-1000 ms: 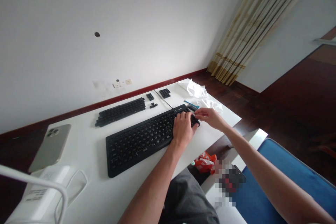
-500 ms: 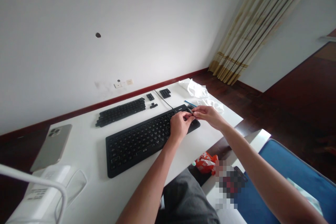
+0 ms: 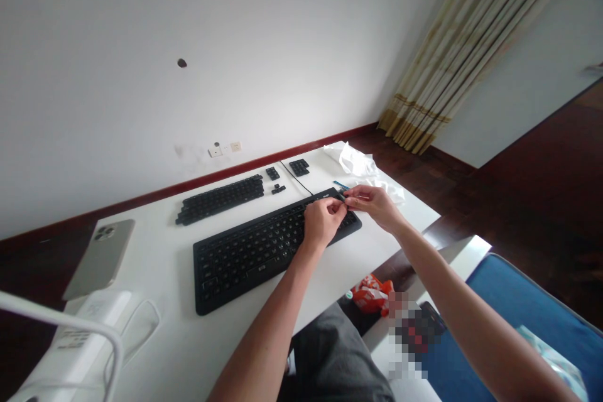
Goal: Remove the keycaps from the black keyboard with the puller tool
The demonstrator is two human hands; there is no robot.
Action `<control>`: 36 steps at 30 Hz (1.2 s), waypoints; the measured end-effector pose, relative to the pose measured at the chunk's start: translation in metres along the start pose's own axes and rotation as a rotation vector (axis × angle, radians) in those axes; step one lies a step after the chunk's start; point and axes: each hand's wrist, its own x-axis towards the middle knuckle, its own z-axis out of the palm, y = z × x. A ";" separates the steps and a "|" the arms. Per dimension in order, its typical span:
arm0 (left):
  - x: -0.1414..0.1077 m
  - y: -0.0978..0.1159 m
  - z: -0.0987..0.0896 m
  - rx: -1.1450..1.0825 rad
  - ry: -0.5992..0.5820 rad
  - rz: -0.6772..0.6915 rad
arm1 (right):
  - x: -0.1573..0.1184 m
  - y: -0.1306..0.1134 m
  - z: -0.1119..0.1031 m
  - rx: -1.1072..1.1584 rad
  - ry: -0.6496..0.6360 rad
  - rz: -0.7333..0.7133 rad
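A black keyboard (image 3: 249,257) lies slantwise on the white table, most of its keycaps off and the bare switch posts showing. Over its right end my left hand (image 3: 323,221) is closed, thumb and fingertips pinched together. Fingertip to fingertip with it, my right hand (image 3: 374,204) is pinched too. Between them is a small dark piece, too small and too covered to name. Just behind the right fingers a thin blue stick-like tool (image 3: 340,185) rests on the table. Behind the keyboard, removed keycaps (image 3: 221,199) stand in rows, with smaller keycap groups (image 3: 299,168) to their right.
Crumpled white tissue (image 3: 353,160) lies at the table's far right. At the left are a phone (image 3: 106,257), a white power strip (image 3: 89,326) and a white cable (image 3: 61,320). An orange-red bag (image 3: 372,294) sits below the table edge, near a blue seat (image 3: 527,320).
The view has shifted slightly. Both hands stay pinched together at the keyboard's right end, with only small finger movements, and the keycap rows have not moved.
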 end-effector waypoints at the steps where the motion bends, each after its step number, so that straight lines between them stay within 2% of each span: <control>1: -0.001 0.002 0.000 0.059 0.030 0.016 | 0.000 -0.001 0.002 -0.017 0.016 -0.006; 4: -0.002 0.002 0.001 0.136 0.090 0.041 | 0.001 -0.003 0.005 -0.057 0.037 -0.012; 8: -0.001 -0.003 0.003 0.130 0.131 0.002 | 0.003 -0.003 0.009 -0.094 0.042 -0.045; 13: -0.002 -0.003 0.004 0.104 0.164 0.016 | 0.000 0.001 0.020 -0.168 0.151 -0.145; 17: -0.002 -0.002 0.004 0.065 0.168 0.053 | -0.004 0.004 0.027 -0.105 0.218 -0.172; 23: 0.002 -0.005 0.004 -0.213 0.156 0.036 | -0.008 0.004 0.027 -0.066 0.213 -0.186; 28: 0.008 -0.008 0.002 -0.549 0.060 -0.068 | -0.011 0.004 0.024 -0.077 0.174 -0.187; 36: 0.011 -0.015 0.006 -0.755 -0.003 -0.217 | -0.012 -0.003 0.023 -0.061 0.169 -0.133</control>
